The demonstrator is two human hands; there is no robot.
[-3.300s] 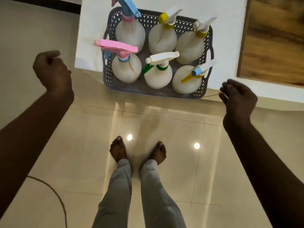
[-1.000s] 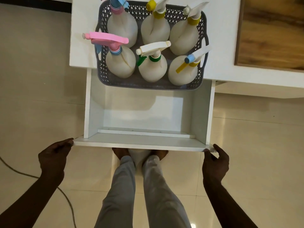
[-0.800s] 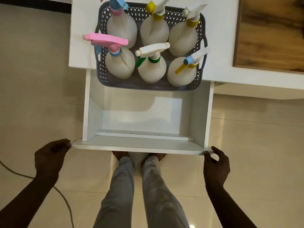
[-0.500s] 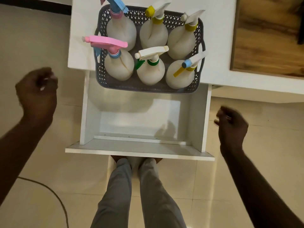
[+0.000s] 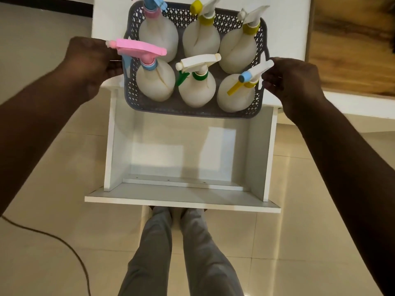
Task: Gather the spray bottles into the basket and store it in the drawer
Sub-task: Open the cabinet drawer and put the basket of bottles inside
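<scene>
A grey lattice basket (image 5: 192, 113) stands on the white cabinet top (image 5: 284, 28), its front edge overhanging the drawer. It holds several white spray bottles with coloured trigger heads, among them a pink-headed one (image 5: 155, 82) at front left and a green-collared one (image 5: 197, 90) in the middle. My left hand (image 5: 89, 60) is curled on the basket's left handle. My right hand (image 5: 292, 80) is curled on its right handle. Below the basket the white drawer (image 5: 181, 198) is pulled out, and its inside is bare.
A brown wooden panel (image 5: 352, 43) lies on the cabinet top to the right. My legs in grey trousers (image 5: 181, 253) stand just behind the drawer front on a glossy tiled floor. A dark cable (image 5: 64, 242) runs across the floor at lower left.
Both hands left the drawer's front corners, rose past its sides and closed on the basket's handles. The drawer stays pulled out; the basket has not visibly moved.
</scene>
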